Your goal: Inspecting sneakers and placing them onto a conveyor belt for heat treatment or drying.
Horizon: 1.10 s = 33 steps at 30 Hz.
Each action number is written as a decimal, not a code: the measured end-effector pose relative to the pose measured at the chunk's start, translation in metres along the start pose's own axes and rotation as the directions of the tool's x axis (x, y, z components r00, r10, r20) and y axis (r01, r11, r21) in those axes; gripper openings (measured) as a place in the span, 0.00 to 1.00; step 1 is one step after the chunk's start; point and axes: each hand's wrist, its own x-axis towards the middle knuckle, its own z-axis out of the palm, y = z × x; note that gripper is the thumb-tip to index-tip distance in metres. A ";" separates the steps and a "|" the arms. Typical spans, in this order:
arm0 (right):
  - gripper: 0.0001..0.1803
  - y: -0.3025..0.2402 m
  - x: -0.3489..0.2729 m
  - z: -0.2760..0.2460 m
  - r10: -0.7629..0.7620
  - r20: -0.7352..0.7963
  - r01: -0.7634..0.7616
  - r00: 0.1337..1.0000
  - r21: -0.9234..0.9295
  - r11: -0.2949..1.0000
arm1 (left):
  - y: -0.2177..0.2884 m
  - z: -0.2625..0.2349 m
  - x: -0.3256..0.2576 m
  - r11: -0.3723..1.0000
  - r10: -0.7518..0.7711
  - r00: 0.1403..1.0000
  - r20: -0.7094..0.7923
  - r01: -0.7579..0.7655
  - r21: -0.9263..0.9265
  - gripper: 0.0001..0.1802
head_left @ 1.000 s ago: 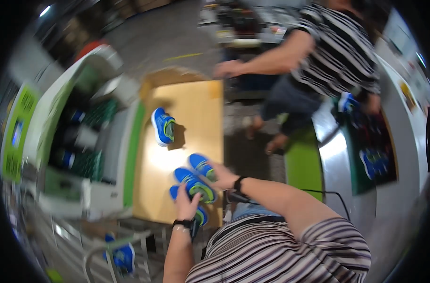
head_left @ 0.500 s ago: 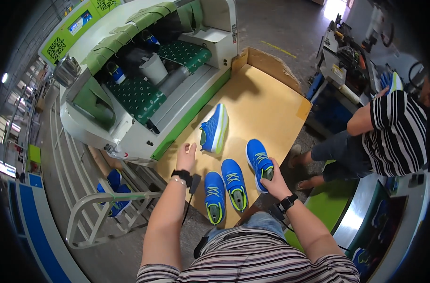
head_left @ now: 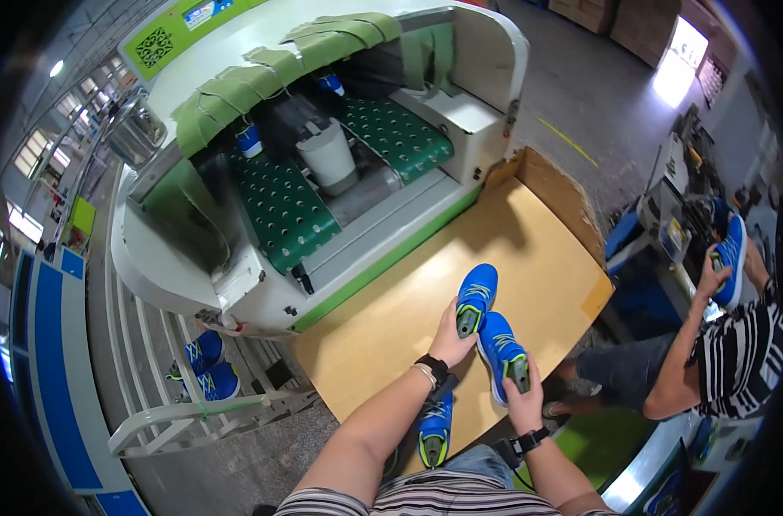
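Observation:
My left hand (head_left: 449, 340) is closed around the heel of a blue sneaker (head_left: 477, 291), which has pale laces, a lime lining and a dark green last inside. Its toe points away from me. Just to the right, a second blue sneaker (head_left: 500, 344) of the same kind is gripped at the heel by my right hand (head_left: 525, 401). The two sneakers sit side by side over the tan board, touching or nearly so. Nearer my body stands another blue sneaker (head_left: 435, 428), partly covered by my left wrist. Beside it, one more shows only a sliver of its lime collar.
Ahead stands a white and green machine (head_left: 134, 249) with perforated green belts (head_left: 280, 202) carrying sneakers inward. A raised cardboard edge (head_left: 563, 193) borders the tan board (head_left: 357, 361). At left is a metal rack (head_left: 164, 430) with sneakers; at right, a co-worker (head_left: 709, 370) holds a sneaker.
My left hand, empty before, has taken hold of the sneaker that lay on its side and turned it upright next to the one in my right hand. My view has shifted.

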 end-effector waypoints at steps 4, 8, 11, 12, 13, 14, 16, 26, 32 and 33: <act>0.37 -0.053 0.049 -0.010 0.047 0.059 -0.055 0.997 0.155 0.986 | 0.021 -0.045 0.009 0.660 -0.380 0.919 0.103 0.347 -0.666 0.40; 0.36 -0.132 0.119 0.018 -0.231 0.114 0.189 0.966 0.297 0.936 | 0.082 -0.137 -0.022 0.738 -0.183 0.967 -0.176 0.017 -0.674 0.44; 0.36 -0.198 0.190 0.075 -0.534 0.090 0.470 0.841 0.369 0.802 | 0.121 -0.192 -0.014 0.955 0.174 0.775 -0.608 -0.284 -0.088 0.49; 0.36 -0.217 0.216 0.099 -0.559 0.076 0.519 0.826 0.285 0.806 | 0.128 -0.209 -0.009 0.961 0.212 0.711 -0.671 -0.277 0.011 0.50; 0.37 -0.235 0.240 0.125 -0.685 0.047 0.666 0.727 0.196 0.720 | 0.130 -0.221 0.002 0.951 0.182 0.692 -0.699 -0.306 -0.055 0.51; 0.37 -0.253 0.261 0.157 -0.688 0.018 0.684 0.726 0.093 0.724 | 0.129 -0.236 0.018 0.982 0.174 0.636 -0.752 -0.167 0.086 0.49; 0.36 -0.267 0.282 0.196 -0.636 0.064 0.639 0.769 -0.096 0.763 | 0.119 -0.261 0.052 0.967 0.225 0.564 -0.795 -0.031 0.252 0.47; 0.39 -0.065 0.172 0.164 -0.199 0.503 0.461 0.841 -0.476 0.749 | 0.085 -0.269 0.036 0.928 0.250 0.668 -0.701 0.042 0.371 0.46; 0.38 0.073 -0.036 0.011 -0.102 0.576 0.563 0.811 -0.722 0.403 | 0.009 -0.136 -0.149 0.879 -0.026 0.998 0.061 -0.006 0.476 0.50; 0.37 0.073 -0.057 -0.001 -0.052 0.556 0.513 0.830 -0.721 0.465 | -0.004 -0.116 -0.178 0.888 -0.189 0.963 0.192 0.084 0.453 0.49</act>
